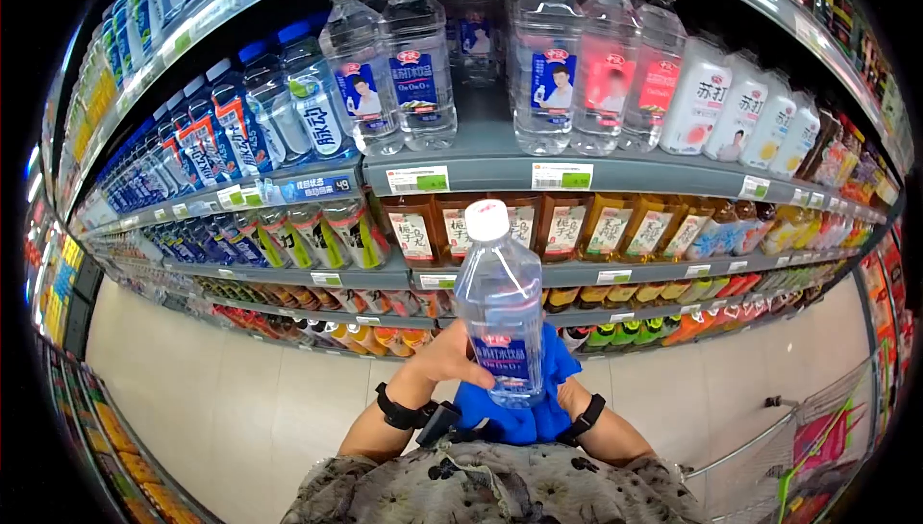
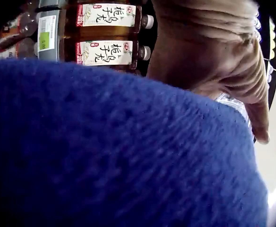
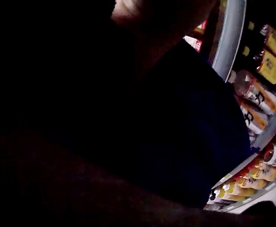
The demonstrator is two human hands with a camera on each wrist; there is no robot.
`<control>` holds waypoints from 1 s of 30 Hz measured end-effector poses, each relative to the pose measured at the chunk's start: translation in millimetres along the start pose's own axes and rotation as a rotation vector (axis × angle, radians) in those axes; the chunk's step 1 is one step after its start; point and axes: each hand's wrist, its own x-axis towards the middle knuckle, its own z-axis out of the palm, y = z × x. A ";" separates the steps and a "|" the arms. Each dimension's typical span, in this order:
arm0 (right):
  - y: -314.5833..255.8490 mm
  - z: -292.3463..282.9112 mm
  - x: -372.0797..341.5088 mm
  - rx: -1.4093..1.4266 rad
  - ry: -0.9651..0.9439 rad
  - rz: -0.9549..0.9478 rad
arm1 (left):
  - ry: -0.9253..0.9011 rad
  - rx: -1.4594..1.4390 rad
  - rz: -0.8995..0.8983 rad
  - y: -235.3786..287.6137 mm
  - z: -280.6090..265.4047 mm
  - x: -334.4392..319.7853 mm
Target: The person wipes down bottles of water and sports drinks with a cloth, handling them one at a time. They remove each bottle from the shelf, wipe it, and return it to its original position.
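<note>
My left hand (image 1: 442, 359) grips a clear plastic water bottle (image 1: 500, 279) with a white cap and blue label, the thumb across its front near the label. The bottle stands nearly upright in front of my chest. A blue cloth (image 1: 560, 361) is bunched behind and below the bottle, and it fills much of the left wrist view. My right hand (image 1: 573, 397) is at the cloth's right side; its fingers are hidden, so I cannot tell how they lie. The right wrist view is mostly dark.
Similar clear bottles (image 1: 420, 72) stand on the shelf (image 1: 481, 170) ahead, in two groups with a gap between them. Brown tea bottles (image 1: 562, 226) line the shelf below. A shopping cart (image 1: 750, 442) is at the lower right on the pale tiled floor (image 1: 260, 380).
</note>
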 end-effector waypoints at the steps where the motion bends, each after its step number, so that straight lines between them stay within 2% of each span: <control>1: -1.4 -2.3 -1.0 0.019 -0.005 0.022 | -0.031 0.051 0.077 1.6 3.1 2.0; 2: -2.8 -4.4 -2.2 0.047 -0.010 0.047 | -0.022 0.055 0.089 0.2 3.2 0.3; 4: -4.8 -9.3 -5.5 0.093 -0.021 0.091 | 0.129 -0.049 -0.018 -5.2 5.9 -5.7; 5: -5.1 -11.0 -7.0 0.111 -0.031 0.106 | 0.214 -0.063 0.006 -5.6 8.2 -5.7; 6: -4.9 -13.4 -6.0 0.133 -0.041 0.120 | 0.221 -0.063 0.017 -4.8 12.5 -5.1; 8: -6.8 -10.8 -2.8 0.112 -0.050 0.120 | 0.599 -0.007 0.056 -2.3 24.0 -1.5; 9: -3.9 -3.2 -1.3 -0.043 0.021 -0.020 | 0.672 0.074 0.165 -1.2 30.8 3.1; 10: -1.1 8.6 -0.8 -0.195 0.091 -0.162 | 0.671 0.076 0.167 -5.7 30.5 4.6; 11: 0.8 25.9 -5.9 -1.084 0.130 -0.444 | 0.754 0.258 0.208 -13.1 28.5 5.6; 12: -2.5 33.5 0.6 -1.455 -0.138 -0.800 | 0.834 0.441 0.246 -18.1 28.8 6.4; 14: -0.5 56.5 -2.2 -1.194 0.037 -0.578 | 0.838 0.545 0.236 -19.8 36.2 8.1; 15: -1.5 50.8 -0.2 -1.193 0.044 -0.585 | 0.855 0.631 0.289 -25.0 39.3 8.4; 17: -2.5 34.7 5.4 -1.767 -0.031 -1.014 | 0.822 0.758 0.350 -41.3 39.8 6.5; 20: -24.7 98.2 -3.0 -1.759 0.008 -0.971 | 0.778 0.886 0.365 -61.7 46.5 1.0; 21: -31.7 101.0 -0.3 -1.855 0.003 -1.060 | 0.792 0.688 0.306 -55.3 62.8 0.6; 22: -34.4 106.6 -0.4 -1.856 0.009 -1.063 | 0.786 0.687 0.305 -55.9 62.8 2.0; 24: -36.5 119.1 -3.8 -1.575 0.124 -1.110 | 0.823 0.783 0.444 -57.6 59.0 6.8; 25: -37.8 117.8 -3.5 -1.577 0.126 -1.110 | 0.822 0.780 0.445 -58.3 54.0 5.9; 27: -41.1 109.7 1.6 -1.575 0.030 -0.926 | 0.708 0.503 0.337 -54.5 39.0 0.2; 28: -36.2 98.0 4.7 -1.576 0.029 -0.931 | 0.706 0.504 0.341 -44.6 37.6 1.3; 30: -17.9 73.8 4.7 -1.769 0.009 -1.198 | 0.818 0.839 0.384 -24.5 37.7 4.2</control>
